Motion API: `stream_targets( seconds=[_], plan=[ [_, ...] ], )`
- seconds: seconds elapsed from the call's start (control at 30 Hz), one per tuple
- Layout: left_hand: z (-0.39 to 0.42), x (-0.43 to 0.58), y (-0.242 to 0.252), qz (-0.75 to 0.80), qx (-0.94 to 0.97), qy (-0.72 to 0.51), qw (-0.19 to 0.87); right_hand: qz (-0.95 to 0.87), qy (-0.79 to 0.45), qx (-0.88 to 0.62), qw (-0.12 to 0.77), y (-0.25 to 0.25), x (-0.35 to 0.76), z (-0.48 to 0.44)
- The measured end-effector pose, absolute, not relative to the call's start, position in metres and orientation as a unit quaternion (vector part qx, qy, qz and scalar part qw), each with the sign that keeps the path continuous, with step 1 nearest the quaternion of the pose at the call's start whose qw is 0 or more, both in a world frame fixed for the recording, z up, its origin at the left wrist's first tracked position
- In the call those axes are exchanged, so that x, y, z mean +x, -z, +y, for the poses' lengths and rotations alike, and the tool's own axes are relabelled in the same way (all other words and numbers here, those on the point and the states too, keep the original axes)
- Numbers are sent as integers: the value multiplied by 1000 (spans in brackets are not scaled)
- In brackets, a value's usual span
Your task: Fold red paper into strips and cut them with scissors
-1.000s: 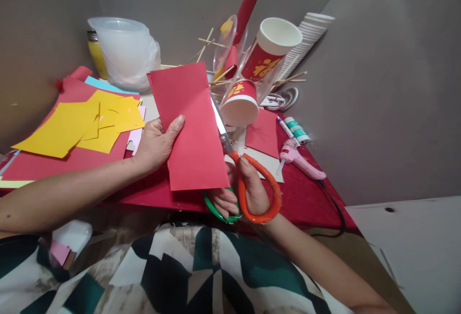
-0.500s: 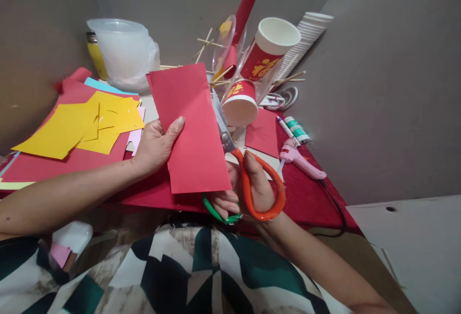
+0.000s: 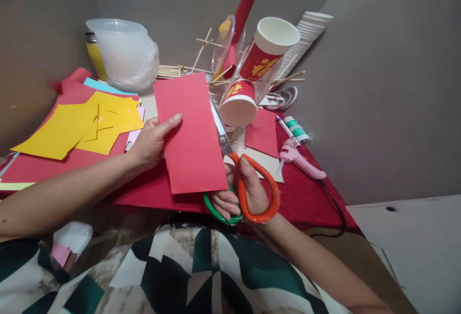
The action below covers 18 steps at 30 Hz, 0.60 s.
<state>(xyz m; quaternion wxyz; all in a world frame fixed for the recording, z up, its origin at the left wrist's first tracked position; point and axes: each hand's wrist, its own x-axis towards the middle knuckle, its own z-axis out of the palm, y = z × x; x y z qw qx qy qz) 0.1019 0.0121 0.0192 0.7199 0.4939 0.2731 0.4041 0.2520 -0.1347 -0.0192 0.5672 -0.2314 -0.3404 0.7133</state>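
Note:
My left hand (image 3: pixel 153 138) pinches the left side of a red paper sheet (image 3: pixel 194 136), its thumb lying across the front. The sheet is a tall rectangle held above the table's front edge, and a second layer peeks out behind its left side. In my right hand (image 3: pixel 248 189) is a pair of scissors (image 3: pixel 257 208) with one orange and one green handle. My thumb sits in the orange loop, my fingers in the green one. The blades point up along the sheet's right edge, partly hidden behind it.
Yellow paper pieces (image 3: pixel 72 124) lie on red sheets at the left. Behind stand a translucent plastic tub (image 3: pixel 122 54), thin wooden sticks (image 3: pixel 173 71), decorated red cups (image 3: pixel 261 59) and stacked white cups (image 3: pixel 306 35). A pink glue gun (image 3: pixel 302 163) with its cord lies at the right.
The sheet's top edge has tilted slightly lower. The scissors' orange handle has moved left, closer to the green one. My left hand has shifted slightly.

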Motion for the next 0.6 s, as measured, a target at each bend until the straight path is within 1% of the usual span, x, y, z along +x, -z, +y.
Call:
stream_targets(
  seconds=[0.17, 0.33, 0.6],
  plan=[
    [15, 102, -17, 283, 510, -430, 689, -340, -716, -235, 562, 26, 248, -136],
    [13, 102, -15, 268, 517, -448, 678, -348, -727, -223, 549, 19, 248, -136],
    [6, 102, -16, 274, 536, -437, 669, -339, -731, -229, 546, 10, 249, -135]
  ],
)
